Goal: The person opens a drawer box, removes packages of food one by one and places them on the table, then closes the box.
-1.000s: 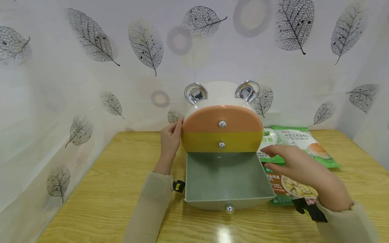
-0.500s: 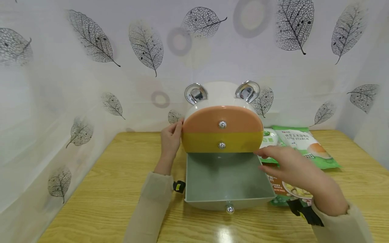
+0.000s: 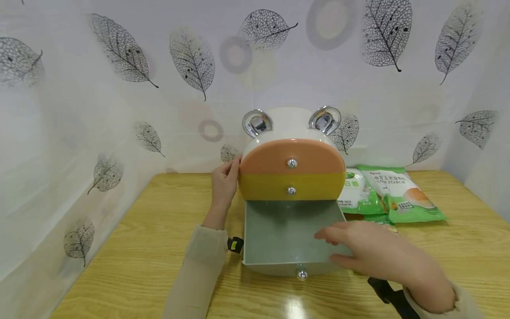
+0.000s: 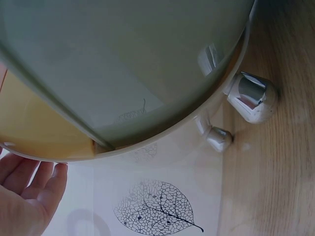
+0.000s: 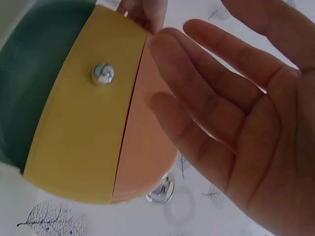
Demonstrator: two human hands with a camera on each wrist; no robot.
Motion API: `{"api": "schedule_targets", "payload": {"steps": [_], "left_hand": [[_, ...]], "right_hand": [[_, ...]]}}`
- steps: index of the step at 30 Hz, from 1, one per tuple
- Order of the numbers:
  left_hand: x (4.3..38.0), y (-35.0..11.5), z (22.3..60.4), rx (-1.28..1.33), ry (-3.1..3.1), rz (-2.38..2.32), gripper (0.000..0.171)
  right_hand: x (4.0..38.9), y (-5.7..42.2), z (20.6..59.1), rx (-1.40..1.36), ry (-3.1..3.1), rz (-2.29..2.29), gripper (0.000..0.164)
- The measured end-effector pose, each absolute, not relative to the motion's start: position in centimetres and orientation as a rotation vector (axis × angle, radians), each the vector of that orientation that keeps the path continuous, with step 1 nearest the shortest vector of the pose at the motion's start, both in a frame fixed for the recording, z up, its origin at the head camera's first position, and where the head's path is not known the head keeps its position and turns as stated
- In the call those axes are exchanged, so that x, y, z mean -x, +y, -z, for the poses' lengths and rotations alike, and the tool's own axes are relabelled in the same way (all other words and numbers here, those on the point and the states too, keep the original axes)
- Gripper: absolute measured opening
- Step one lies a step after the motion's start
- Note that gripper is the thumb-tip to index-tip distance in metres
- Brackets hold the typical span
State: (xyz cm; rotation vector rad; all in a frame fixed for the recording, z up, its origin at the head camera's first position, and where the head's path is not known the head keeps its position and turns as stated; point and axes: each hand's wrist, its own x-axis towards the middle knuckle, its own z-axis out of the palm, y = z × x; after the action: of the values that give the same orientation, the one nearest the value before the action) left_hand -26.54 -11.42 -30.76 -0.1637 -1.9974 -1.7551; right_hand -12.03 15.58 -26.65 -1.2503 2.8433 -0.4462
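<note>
A small white drawer cabinet (image 3: pixel 291 119) with chrome ear-shaped trims stands on the wooden table. Its orange drawer (image 3: pixel 263 159) and yellow drawer (image 3: pixel 263 188) are closed, while the grey-green bottom drawer (image 3: pixel 275 230) is pulled out and holds nothing visible. My left hand (image 3: pixel 224 184) rests its fingertips against the cabinet's left side; the left wrist view shows those fingers (image 4: pixel 53 187) at the curved edge. Over the right part of the pulled-out drawer hovers my right hand (image 3: pixel 370 248), fingers extended and apart, holding nothing. A silver knob (image 3: pixel 302 274) sits on that drawer's front.
To the cabinet's right lie a corn starch bag (image 3: pixel 410 195) and a white and green bag (image 3: pixel 360 192). A brown and green packet (image 3: pixel 370 218) is mostly hidden behind my right hand. Behind the table (image 3: pixel 159 221) hangs a leaf-patterned backdrop (image 3: pixel 159 44).
My right hand has moved left and toward the front, from beside the cabinet and over the packets to above the pulled-out drawer. The left hand and cabinet have stayed put.
</note>
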Motion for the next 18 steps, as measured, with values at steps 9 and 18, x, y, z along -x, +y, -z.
{"api": "schedule_targets", "payload": {"steps": [9,18], "left_hand": [[26.5,-11.4,30.7,0.156,-1.996,1.732,0.023],[26.4,-11.4,30.8,0.158,-2.015,1.711,0.022]], "right_hand": [[10.8,13.2,28.3,1.262,2.603,0.334,0.028],[10.3,10.5,31.4,1.038,2.578,0.226,0.013]]}}
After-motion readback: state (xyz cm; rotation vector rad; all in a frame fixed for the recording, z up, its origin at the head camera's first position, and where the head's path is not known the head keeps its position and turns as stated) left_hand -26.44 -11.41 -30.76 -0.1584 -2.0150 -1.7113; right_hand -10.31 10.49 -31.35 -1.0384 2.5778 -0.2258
